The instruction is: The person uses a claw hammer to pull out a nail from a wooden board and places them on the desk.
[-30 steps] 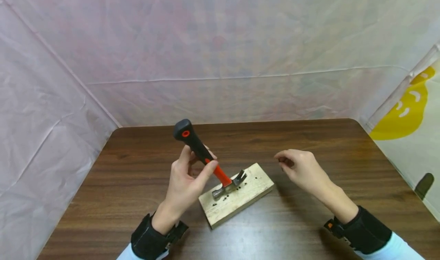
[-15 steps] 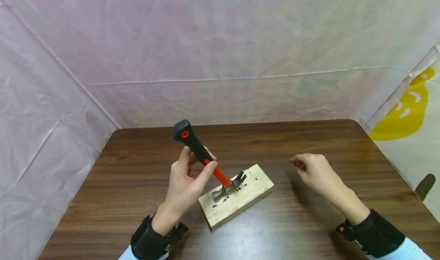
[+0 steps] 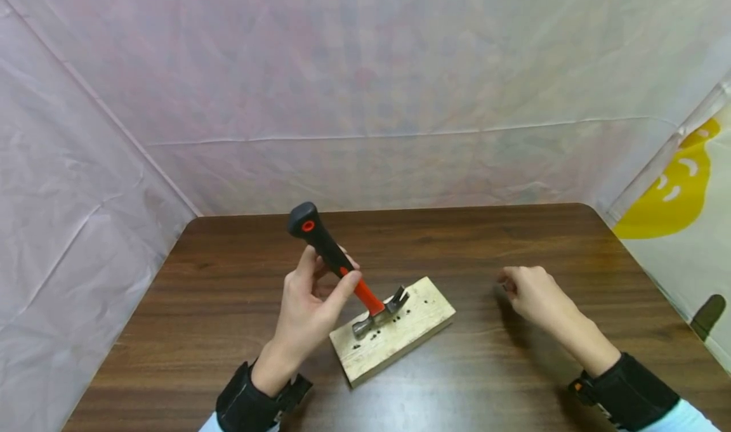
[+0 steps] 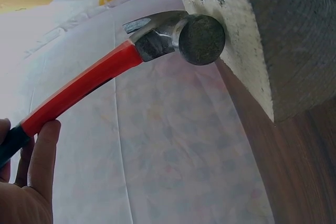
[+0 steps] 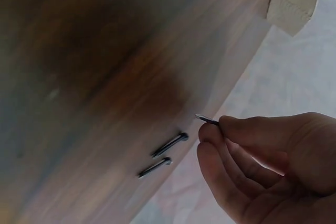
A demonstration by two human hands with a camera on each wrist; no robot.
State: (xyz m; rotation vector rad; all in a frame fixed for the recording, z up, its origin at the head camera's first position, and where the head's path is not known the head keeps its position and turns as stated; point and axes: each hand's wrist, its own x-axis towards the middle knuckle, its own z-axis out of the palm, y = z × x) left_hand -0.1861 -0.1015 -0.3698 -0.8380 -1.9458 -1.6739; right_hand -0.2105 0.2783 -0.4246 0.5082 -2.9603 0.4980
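My left hand (image 3: 308,302) grips a claw hammer (image 3: 368,297) by its black and red handle, between thumb and fingers. The handle slants up to the left. The hammer's steel head is at the top of a pale wooden block (image 3: 422,311) dotted with dark holes; the left wrist view shows the round striking face (image 4: 203,39) against it. Right of the block, low over the table, is my right hand (image 3: 542,295). In the right wrist view its thumb and fingers pinch a nail (image 5: 207,119), with only the pointed end showing.
On the tabletop (image 3: 240,330), near the right hand, lie two dark nails, an upper nail (image 5: 170,145) and a lower nail (image 5: 155,167). A pale cloth (image 3: 365,89) hangs behind the table's far edge. Sheeting with a yellow print (image 3: 668,197) is at the right.
My right hand has moved right and down, away from the block, toward the tabletop. The left hand, hammer and block have stayed in place.
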